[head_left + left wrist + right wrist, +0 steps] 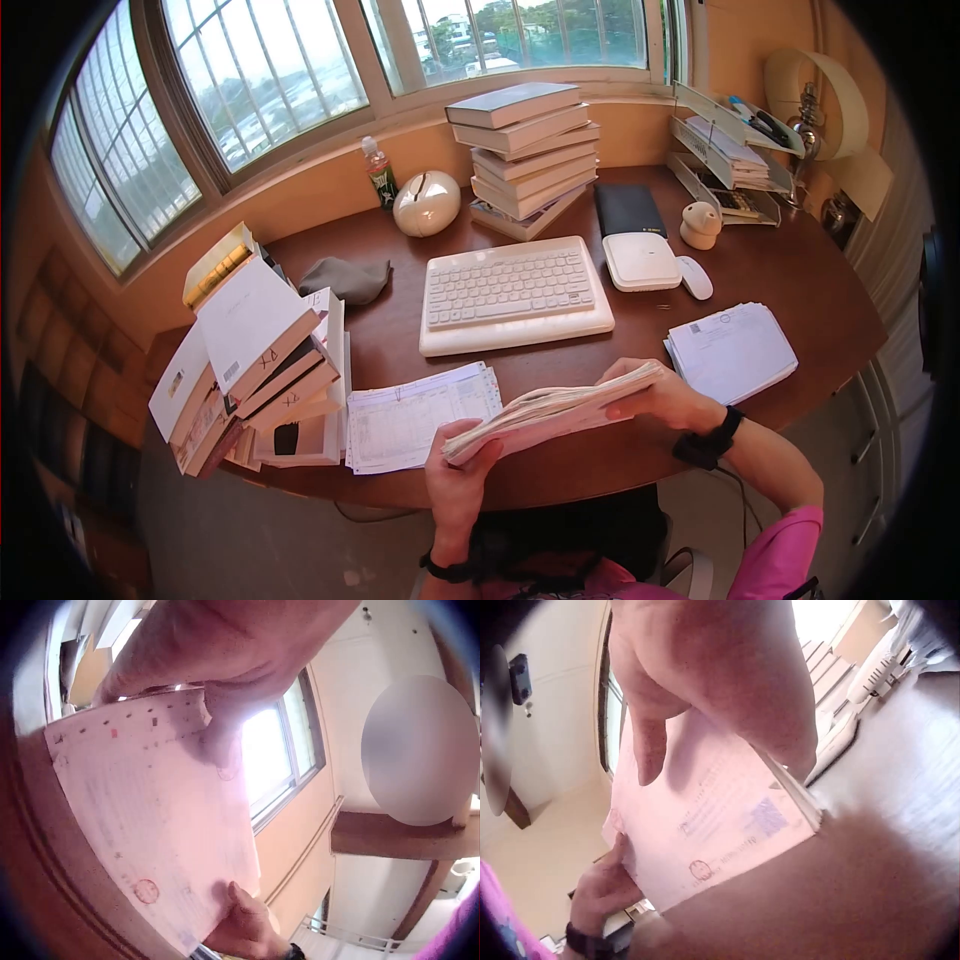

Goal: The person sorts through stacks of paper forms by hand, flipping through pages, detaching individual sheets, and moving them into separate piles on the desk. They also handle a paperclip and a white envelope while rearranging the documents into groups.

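A thick stack of papers (556, 418) is held up above the desk's front edge. My left hand (456, 488) grips its left end, with the thumb on the near face. At the other end my right hand (662, 396) holds the stack between thumb and fingers. Printed text and a round red stamp show on the outer sheet (157, 802) in the left wrist view. The right wrist view shows a purple square mark and a stamp on the sheet (697, 825). Below the left end lies a pile of forms (420, 415) on the desk.
A white keyboard (510, 285) on a stand sits mid-desk. Stacked books (525, 150) rise behind it, and more books (260, 350) crowd the left. Another paper pile (735, 350) lies right, near a white mouse (695, 278) and a white square box (640, 262).
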`<state>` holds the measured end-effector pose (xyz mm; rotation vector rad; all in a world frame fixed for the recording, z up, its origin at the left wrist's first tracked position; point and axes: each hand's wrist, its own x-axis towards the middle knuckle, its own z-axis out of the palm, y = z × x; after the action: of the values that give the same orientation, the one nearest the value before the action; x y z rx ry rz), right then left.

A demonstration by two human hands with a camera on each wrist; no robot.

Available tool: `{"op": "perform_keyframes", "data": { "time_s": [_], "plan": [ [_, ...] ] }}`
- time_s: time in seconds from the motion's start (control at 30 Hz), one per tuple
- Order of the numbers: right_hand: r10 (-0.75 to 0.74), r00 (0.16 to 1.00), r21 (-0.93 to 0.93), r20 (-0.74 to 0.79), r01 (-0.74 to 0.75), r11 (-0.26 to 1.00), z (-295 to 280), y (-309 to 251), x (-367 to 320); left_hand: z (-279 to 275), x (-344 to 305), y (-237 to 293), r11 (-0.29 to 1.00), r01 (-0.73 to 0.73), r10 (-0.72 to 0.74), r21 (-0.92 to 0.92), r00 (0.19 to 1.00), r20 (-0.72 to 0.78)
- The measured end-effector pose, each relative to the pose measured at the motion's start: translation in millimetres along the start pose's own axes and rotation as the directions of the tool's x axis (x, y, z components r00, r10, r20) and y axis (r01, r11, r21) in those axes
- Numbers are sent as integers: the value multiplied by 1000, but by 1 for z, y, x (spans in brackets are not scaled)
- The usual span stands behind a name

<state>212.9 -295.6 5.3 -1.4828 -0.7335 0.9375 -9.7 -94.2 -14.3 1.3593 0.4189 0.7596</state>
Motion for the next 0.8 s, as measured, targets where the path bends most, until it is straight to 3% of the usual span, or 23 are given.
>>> {"op": "perform_keyframes", "data": {
  "time_s": [0.1,0.23,0.3,0.4,0.5,0.63,0.7,0.8],
  "plan": [
    [-101,993,-38,60,103,994,0,8,3,-3,6,-8,993,19,-33,113,992,122],
    [-119,992,-20,-53,118,993,9,5,0,-4,5,-10,986,28,-40,165,997,68],
    [-53,998,-74,31,55,996,4,-2,-4,-9,2,-9,972,101,-112,212,993,43],
    [-34,995,-175,92,50,983,1,-9,-8,-8,1,-4,961,92,-117,260,990,83],
    [-69,993,-232,95,90,969,2,-9,-7,-8,4,-14,968,61,-87,242,991,100],
    [-90,995,-176,52,98,980,-1,2,-6,-8,3,-8,951,32,-65,308,993,98],
    [-65,997,-189,50,73,979,-3,1,-7,-11,2,-15,977,75,-90,201,994,69],
    [-58,998,-245,30,63,967,-6,0,-12,-12,1,-18,980,59,-69,190,997,43]
  ]
}}
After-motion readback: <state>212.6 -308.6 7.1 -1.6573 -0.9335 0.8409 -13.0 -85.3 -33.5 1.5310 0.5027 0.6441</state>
